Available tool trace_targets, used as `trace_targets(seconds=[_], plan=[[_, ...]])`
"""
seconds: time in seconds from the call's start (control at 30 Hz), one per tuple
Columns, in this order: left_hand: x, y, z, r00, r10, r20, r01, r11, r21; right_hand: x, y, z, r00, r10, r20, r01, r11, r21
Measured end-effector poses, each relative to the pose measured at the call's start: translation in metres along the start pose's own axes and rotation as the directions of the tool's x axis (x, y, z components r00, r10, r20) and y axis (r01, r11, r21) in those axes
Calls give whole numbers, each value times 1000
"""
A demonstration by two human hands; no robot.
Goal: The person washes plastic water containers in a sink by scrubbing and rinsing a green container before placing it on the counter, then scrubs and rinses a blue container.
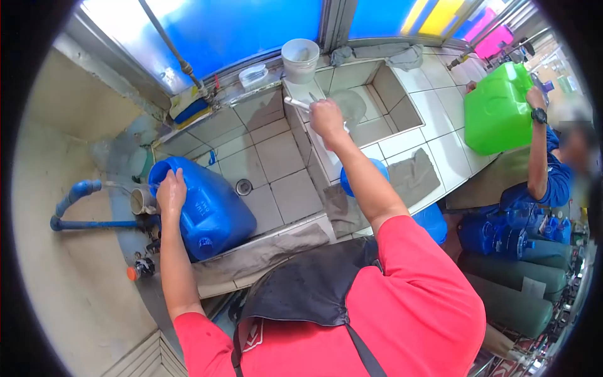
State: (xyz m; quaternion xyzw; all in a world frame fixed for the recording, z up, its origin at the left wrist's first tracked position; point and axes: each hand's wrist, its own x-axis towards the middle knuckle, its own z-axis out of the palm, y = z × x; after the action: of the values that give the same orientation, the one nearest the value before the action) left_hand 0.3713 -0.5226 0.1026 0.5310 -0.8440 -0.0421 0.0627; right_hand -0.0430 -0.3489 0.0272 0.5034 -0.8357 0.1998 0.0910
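Observation:
My left hand [171,190] is closed on the upper end of a blue water jug [217,210], by its handle and opening. The jug lies tilted in the left basin of a tiled sink [271,154]. My right hand [327,117] is wrapped round a tool with a white stick-like handle [295,103]; its working end is hidden beneath the hand. That hand is over the divider beside the smaller right basin [384,133], which has a round translucent shape [349,105] in it. Under my right forearm is a blue container [365,176], partly covered.
A white bucket [300,61] and a clear tub [253,76] stand on the back ledge. Blue pipes [78,196] run along the left wall. Grey cloths [270,251] drape the front edge. At right, a person holds a green jug [498,110]; blue bottles [490,235] are below.

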Motion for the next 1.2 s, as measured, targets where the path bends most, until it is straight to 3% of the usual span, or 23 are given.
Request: trace_targets(seconds=[0.27,0.33,0.4,0.43,0.47,0.5,0.53,0.57,0.63,0.7,0.73,0.77,0.8,0.87,0.9,0.97,1.0,1.03,1.07,1.1,1.13,1.17,1.2], plan=[[6,-5,9,999,6,-34,-6,1000,13,16,-3,12,982,166,-91,-173,982,-81],[5,-2,5,999,-34,4,34,999,36,4,-32,-17,935,3,-354,11,999,36],[3,1,6,1000,14,10,-14,1000,1,-21,-65,-26,973,-19,-230,87,953,290],[4,4,6,998,54,13,-53,998,-34,-41,-86,-34,999,24,-21,-11,877,480],[8,8,6,995,97,12,-95,993,-69,-59,-96,-21,959,-50,279,-169,690,704],[2,27,1,983,184,-15,-184,980,-78,-83,-106,-9,839,-104,534,-379,591,712],[-10,54,-11,964,266,-30,-267,963,-29,-102,-114,-4,652,-190,734,-584,493,646],[-25,83,-27,948,316,-41,-318,947,-39,-108,-118,-8,660,-174,731,-585,492,645],[-45,116,-65,891,433,-137,-443,895,-57,-112,-121,-23,285,-126,950,-880,359,312],[-61,115,-111,842,459,-284,-503,858,-105,-86,-102,25,750,-61,658,-630,237,740],[-70,105,-129,837,419,-352,-492,857,-151,-52,-87,-27,676,-76,733,-696,260,669],[-77,74,-131,785,404,-470,-473,881,-33,-26,-84,-35,780,0,625,-622,102,776],[-85,44,-134,718,395,-574,-430,899,80,3,-85,-22,922,192,338,-356,68,932],[-112,52,-154,616,217,-757,-608,742,-282,35,-79,-106,927,146,345,-364,132,922],[-119,26,-140,622,218,-752,-605,744,-284,34,-74,-114,925,147,352,-370,128,920],[-128,-38,-86,534,277,-799,-489,872,-24,33,-74,-119,970,152,189,-203,81,976],[-128,-38,-73,532,277,-800,-482,876,-17,22,-75,-95,960,202,193,-198,3,980],[-126,-31,-60,763,57,-643,-527,631,-569,3,-74,-58,948,249,201,-188,-73,979],[-123,-21,-56,939,-11,-343,-336,178,-925,-16,-75,-30,914,284,289,-249,-169,954],[-109,1,-69,792,224,-567,-582,555,-594,-33,-78,-14,871,311,381,-305,-266,914],[-96,25,-88,606,521,-601,-691,719,-74,-41,-80,-13,873,300,385,-311,-268,912],[-95,38,-98,612,514,-601,-683,726,-75,-50,-78,-13,770,241,591,-531,-272,803],[-96,48,-106,809,341,-479,-539,756,-372,-55,-77,-11,618,188,763,-717,-261,646]])
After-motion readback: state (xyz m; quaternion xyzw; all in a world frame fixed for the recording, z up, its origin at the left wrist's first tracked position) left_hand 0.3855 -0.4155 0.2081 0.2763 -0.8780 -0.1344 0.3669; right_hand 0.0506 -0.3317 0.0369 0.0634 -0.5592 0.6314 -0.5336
